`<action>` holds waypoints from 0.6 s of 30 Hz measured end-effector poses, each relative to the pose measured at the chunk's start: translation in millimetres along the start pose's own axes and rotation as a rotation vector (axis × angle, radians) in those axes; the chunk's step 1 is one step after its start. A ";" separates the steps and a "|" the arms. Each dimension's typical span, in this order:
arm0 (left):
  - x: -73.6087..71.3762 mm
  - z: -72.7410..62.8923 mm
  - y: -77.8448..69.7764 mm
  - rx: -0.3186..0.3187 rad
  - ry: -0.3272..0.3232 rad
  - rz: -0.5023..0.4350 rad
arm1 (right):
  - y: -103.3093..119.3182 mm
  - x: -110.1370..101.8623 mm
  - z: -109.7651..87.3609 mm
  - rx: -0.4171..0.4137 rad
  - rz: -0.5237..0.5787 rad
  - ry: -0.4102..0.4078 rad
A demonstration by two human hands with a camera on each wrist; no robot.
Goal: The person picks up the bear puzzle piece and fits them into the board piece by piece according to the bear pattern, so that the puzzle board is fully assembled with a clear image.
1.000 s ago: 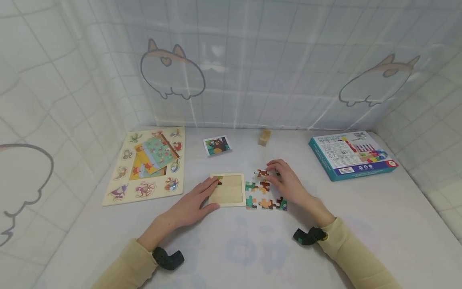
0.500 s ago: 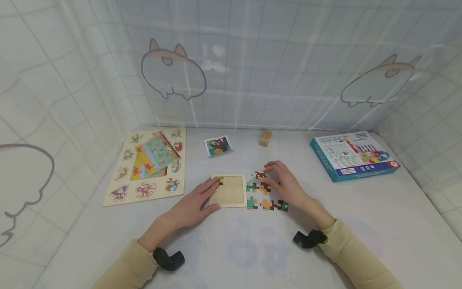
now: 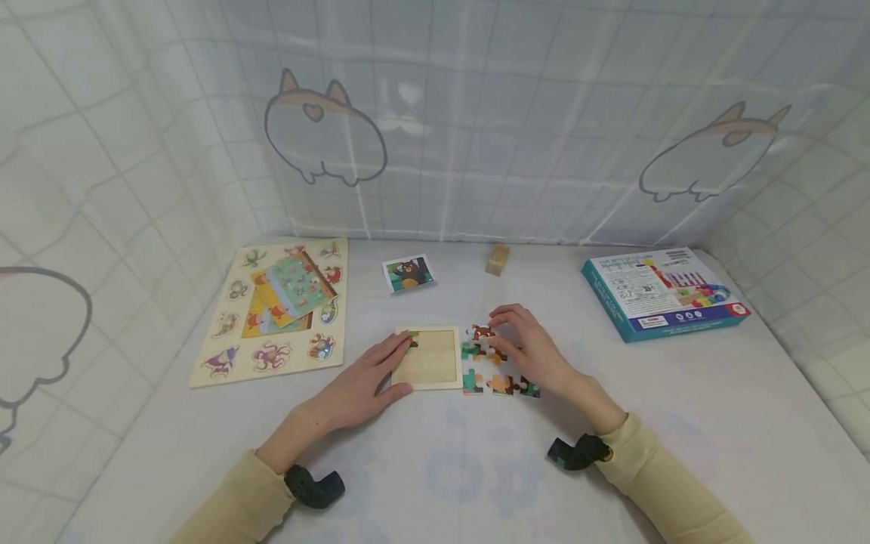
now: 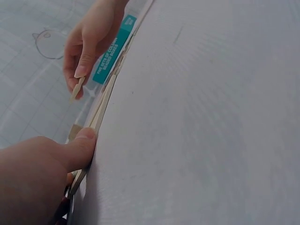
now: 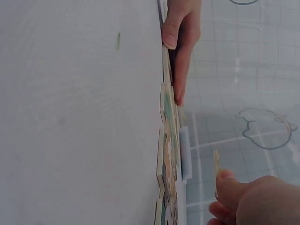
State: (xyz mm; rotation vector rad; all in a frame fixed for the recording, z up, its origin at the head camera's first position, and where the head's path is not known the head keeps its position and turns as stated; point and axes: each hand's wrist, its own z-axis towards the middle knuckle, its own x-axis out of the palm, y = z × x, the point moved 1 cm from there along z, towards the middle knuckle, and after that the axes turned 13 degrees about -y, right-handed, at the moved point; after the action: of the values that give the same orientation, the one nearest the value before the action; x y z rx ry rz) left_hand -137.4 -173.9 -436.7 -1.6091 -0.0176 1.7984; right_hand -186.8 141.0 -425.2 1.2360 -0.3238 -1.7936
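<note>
On the white table (image 3: 462,468), take the wooden frame (image 3: 435,359) as your mark: well to its left lies the animal board (image 3: 300,344) with overlapping cards (image 3: 295,291) on it, and well to its right the teal-edged box (image 3: 666,293), both parked aside, it seems, to leave you working room between. Your left hand (image 3: 360,387) is spread, fingers laid straight over the frame's left side, thumb at its near-left corner, likely to stop it sliding. Your right hand (image 3: 537,351), right of the frame, pinches the bear-face piece (image 3: 482,332) between thumb and fingers, clear of the table. Beyond the frame lies the picture card (image 3: 408,273), face up, probably so you can glance at it; the wooden block (image 3: 498,259) is beyond and to the right. The loose pieces (image 3: 503,384) lie just right of the frame, seemingly for easy reach; one corner piece (image 3: 414,340), partly hidden by your fingers, is in its far-left corner.
</note>
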 end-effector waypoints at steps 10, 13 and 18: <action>-0.9 0.8 1.6 -0.009 0.020 0.007 | 14.2 23.7 6.1 -0.107 0.009 0.014; -0.3 1.5 1.7 -0.010 0.027 0.008 | 21.1 34.1 13.8 -0.126 0.008 0.030; -1.3 1.1 1.2 -0.014 0.028 0.010 | 32.2 50.4 28.0 -0.107 0.009 0.071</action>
State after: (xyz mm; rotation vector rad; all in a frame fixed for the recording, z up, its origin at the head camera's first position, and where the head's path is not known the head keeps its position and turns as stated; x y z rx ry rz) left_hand -139.0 -174.9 -435.9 -1.6468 -0.0096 1.7875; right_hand -198.0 76.0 -422.2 1.2179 -0.1896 -1.7321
